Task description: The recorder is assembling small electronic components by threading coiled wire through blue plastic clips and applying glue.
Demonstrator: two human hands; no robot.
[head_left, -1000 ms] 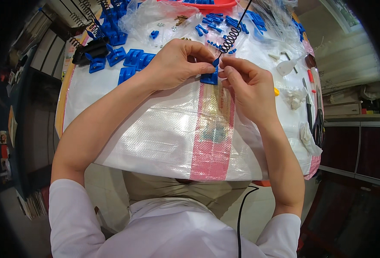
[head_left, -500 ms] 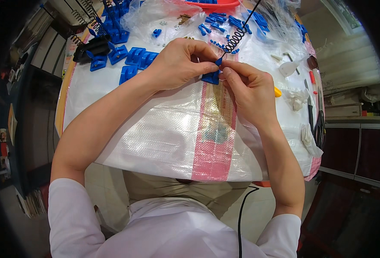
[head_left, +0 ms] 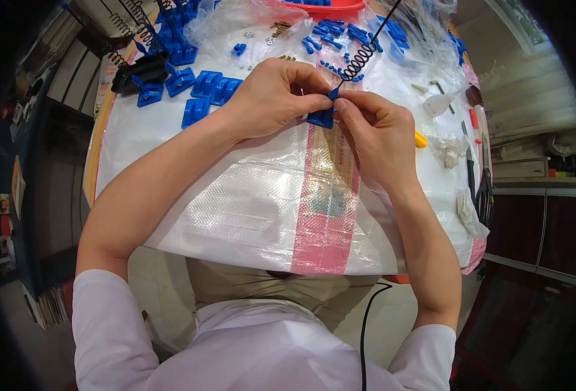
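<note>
My left hand point(head_left: 281, 94) and my right hand point(head_left: 382, 130) meet over the far middle of the table, thumbs and forefingers closed in a pinch. Between their fingertips is a small blue plastic base point(head_left: 322, 119), partly covered by the fingers. A blue tapered end piece point(head_left: 333, 94) stands above it, and from that a black coiled cord point(head_left: 359, 62) rises, slanting up to the right. The exact joint between end piece and base is hidden by my fingertips. To the left of my left hand lie several loose blue bases point(head_left: 196, 112).
Finished-looking blue stands with coils point(head_left: 180, 52) crowd the far left by a black tray point(head_left: 130, 79). Small blue parts point(head_left: 330, 32), brass screws point(head_left: 280, 28) and clear plastic bags point(head_left: 236, 23) lie farther back. Scissors point(head_left: 484, 195) and a white bottle point(head_left: 437, 104) sit right.
Hardly anything differs: the blue base and coiled cord have shifted very slightly to the right, and my right fingers have moved a little at the joint. Both hands keep their pinch.
</note>
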